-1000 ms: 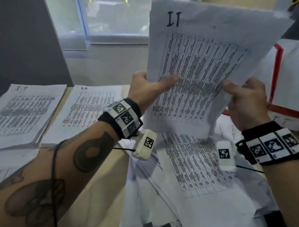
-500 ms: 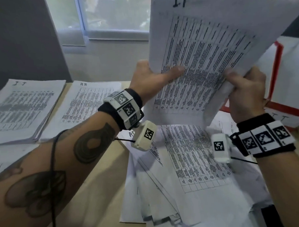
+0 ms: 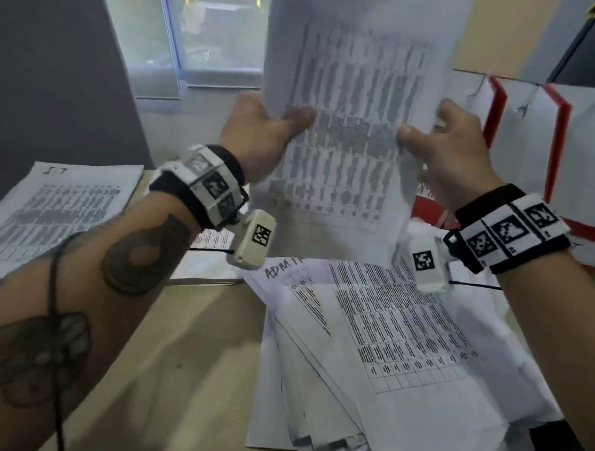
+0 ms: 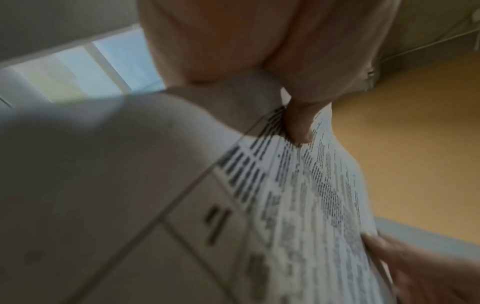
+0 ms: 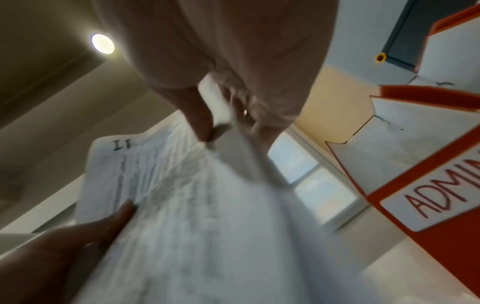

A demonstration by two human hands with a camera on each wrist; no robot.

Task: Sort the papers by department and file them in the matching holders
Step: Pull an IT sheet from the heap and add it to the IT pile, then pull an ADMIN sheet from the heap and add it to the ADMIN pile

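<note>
Step in hand: classification. IT sheet (image 3: 359, 120) pinched by left hand (image 3: 261, 138) and right hand (image 3: 450, 157). Next, probably: transfer to IT stack (image 3: 53, 208) on desk (image 3: 179, 360).

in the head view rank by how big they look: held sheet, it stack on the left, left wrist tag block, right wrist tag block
1. held sheet, nearest the camera, so its lead is unsure
2. IT stack, partly cut off
3. The two tag blocks, left and right, look alike
</note>
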